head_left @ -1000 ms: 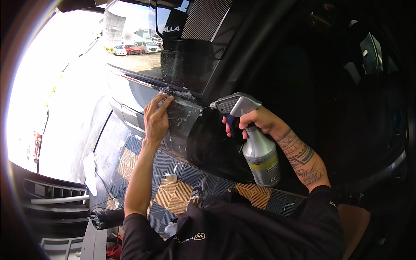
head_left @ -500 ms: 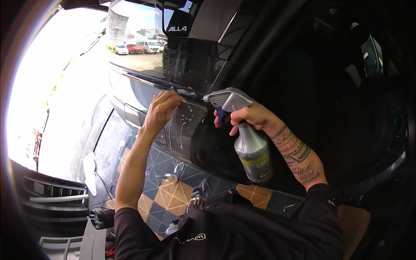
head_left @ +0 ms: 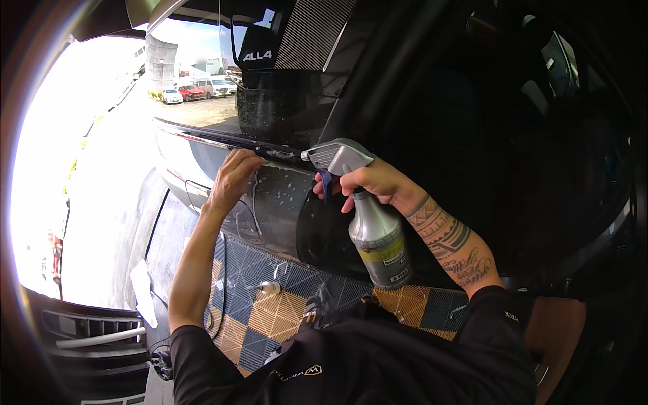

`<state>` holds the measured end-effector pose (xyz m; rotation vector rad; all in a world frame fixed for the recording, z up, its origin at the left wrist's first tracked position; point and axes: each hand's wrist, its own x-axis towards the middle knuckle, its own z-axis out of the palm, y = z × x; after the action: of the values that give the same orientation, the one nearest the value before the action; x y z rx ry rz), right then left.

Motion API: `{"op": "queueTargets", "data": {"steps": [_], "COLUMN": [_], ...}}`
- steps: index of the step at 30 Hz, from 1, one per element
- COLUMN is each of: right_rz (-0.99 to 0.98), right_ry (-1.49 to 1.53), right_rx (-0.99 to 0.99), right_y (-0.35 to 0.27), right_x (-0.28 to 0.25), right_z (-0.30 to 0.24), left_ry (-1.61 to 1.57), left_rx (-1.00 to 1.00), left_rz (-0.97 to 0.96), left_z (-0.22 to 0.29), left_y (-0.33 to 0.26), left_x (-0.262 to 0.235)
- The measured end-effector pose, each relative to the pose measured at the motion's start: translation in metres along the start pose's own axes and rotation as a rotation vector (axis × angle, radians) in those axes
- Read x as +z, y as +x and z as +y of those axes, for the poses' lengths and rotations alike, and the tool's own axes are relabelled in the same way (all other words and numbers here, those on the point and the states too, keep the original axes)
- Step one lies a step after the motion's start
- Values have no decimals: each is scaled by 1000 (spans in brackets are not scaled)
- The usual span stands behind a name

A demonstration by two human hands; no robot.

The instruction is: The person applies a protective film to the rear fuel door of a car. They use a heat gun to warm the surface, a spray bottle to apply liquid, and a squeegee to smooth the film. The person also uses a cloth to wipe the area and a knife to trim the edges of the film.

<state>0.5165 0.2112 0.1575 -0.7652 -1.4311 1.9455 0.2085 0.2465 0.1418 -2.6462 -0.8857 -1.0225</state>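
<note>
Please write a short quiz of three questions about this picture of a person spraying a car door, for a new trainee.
1. True or false: the right hand holds the grey spray bottle by its trigger head.
2. What does the left hand touch?
A. the floor tiles
B. the top edge of the wet car door, under the window
C. the spray bottle
3. Fill in: the nozzle of the bottle points toward the person's ____ side.

Key
1. True.
2. B: the fingers rest at the trim along the car door, which shows droplets.
3. Left, toward the left hand.
</note>
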Motion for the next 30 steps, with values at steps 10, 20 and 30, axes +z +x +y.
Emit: {"op": "queueTargets", "data": {"steps": [10,20,30], "right_rz": [69,77,47], "right_ry": [-51,10,51], "right_rx": [40,30,-20], "right_y": [0,1,-7], "right_x": [1,-1,2], "right_z": [4,5,-3], "left_ry": [-13,-23,19], "left_rx": [18,-56,-88], "left_rz": [-10,-33,-151], "left_z": [0,-16,-7], "left_y": [3,4,10], "left_x": [12,15,2]}}
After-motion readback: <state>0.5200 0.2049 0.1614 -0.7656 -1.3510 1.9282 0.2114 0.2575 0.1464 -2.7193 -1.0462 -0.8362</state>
